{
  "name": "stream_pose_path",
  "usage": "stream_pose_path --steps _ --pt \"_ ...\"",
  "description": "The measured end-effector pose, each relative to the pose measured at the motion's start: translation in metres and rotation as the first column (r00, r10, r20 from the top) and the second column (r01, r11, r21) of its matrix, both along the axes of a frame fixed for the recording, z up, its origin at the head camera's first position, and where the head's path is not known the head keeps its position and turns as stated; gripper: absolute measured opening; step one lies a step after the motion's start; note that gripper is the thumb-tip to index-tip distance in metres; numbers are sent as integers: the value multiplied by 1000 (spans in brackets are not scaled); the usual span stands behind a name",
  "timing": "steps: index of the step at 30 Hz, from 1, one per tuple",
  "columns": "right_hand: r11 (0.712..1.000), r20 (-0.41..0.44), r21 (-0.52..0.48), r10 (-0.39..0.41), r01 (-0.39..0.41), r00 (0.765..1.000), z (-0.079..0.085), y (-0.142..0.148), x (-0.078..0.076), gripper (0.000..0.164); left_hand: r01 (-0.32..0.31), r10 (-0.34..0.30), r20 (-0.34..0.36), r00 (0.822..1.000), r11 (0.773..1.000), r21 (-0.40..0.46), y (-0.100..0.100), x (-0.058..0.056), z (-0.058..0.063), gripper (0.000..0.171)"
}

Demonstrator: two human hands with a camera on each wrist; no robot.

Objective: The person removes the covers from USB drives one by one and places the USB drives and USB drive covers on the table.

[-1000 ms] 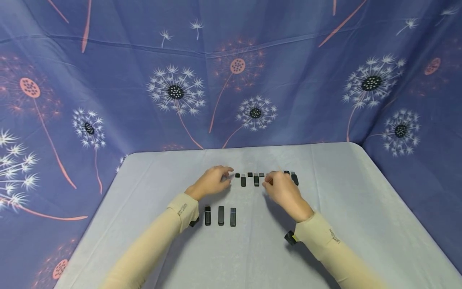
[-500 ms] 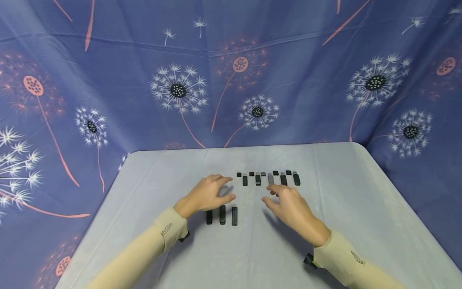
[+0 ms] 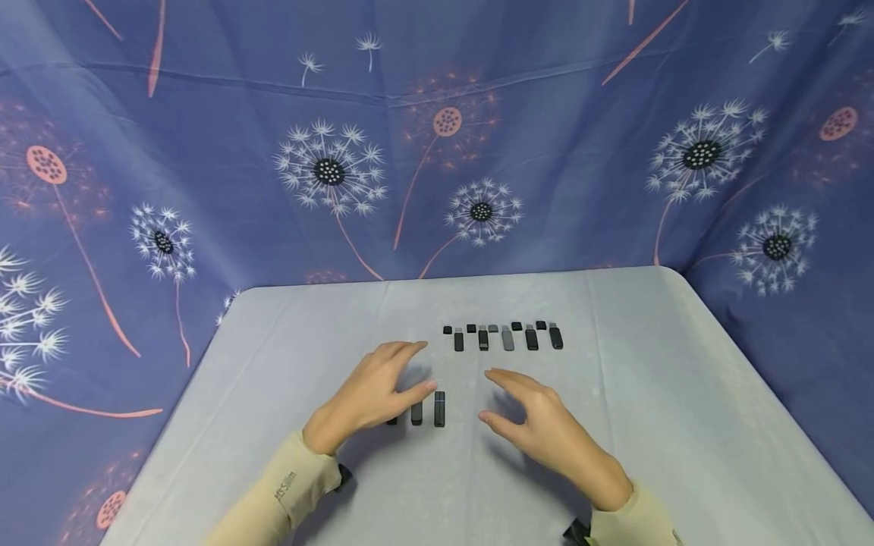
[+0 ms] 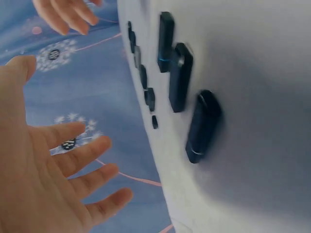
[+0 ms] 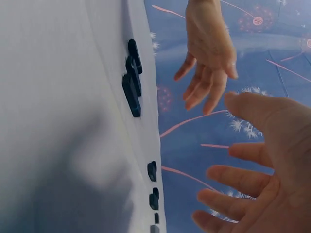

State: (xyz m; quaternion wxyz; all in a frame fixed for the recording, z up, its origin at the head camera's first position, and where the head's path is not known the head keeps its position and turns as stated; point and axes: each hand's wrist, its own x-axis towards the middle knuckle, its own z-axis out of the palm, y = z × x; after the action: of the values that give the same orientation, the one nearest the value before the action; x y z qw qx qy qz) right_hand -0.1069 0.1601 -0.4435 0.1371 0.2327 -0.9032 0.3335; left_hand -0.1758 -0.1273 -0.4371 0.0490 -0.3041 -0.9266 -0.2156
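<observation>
Above three capped USB sticks hovers my left hand (image 3: 369, 390), its fingers spread and holding nothing. The rightmost stick (image 3: 440, 409), black with a blue line, shows whole in the head view; the hand partly covers the other two. All three lie side by side in the left wrist view, the nearest stick (image 4: 203, 127) being black and rounded. My right hand (image 3: 546, 425) floats to their right, fingers extended, apart from everything. Farther back is a row of several uncapped USB sticks, including a grey stick (image 3: 507, 339), with small caps such as a black cap (image 3: 447, 330) beside their plugs.
A pale cloth covers the table (image 3: 642, 364), whose rounded far corners meet a blue curtain (image 3: 580, 152) with dandelion prints. A dark wrist device (image 3: 577, 532) is strapped beneath the right sleeve.
My right hand has left the far row and drawn back toward me, its fingers opening out. The left hand has also come back, now over the three capped sticks. The grey stick is uncovered.
</observation>
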Motion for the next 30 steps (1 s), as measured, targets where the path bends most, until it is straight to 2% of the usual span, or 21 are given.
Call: stream_pose_path --steps 7,14,19,24,30 --pt "999 21 23 46 -47 999 -4 -10 16 69 -10 10 7 1000 1000 22 0 20 -1 71" --pt "995 -97 84 67 -59 993 -9 -17 21 73 -35 35 18 999 999 5 2 36 -7 74" --pt "992 -125 124 49 -34 991 -12 -21 22 76 -68 68 26 997 998 9 5 42 -12 75" --pt "990 -90 143 22 -9 996 -15 -24 21 80 -120 121 26 992 993 -6 7 45 -17 77" --pt "989 -67 144 1 9 998 -16 -29 21 81 -177 177 5 984 984 26 10 48 -19 76"
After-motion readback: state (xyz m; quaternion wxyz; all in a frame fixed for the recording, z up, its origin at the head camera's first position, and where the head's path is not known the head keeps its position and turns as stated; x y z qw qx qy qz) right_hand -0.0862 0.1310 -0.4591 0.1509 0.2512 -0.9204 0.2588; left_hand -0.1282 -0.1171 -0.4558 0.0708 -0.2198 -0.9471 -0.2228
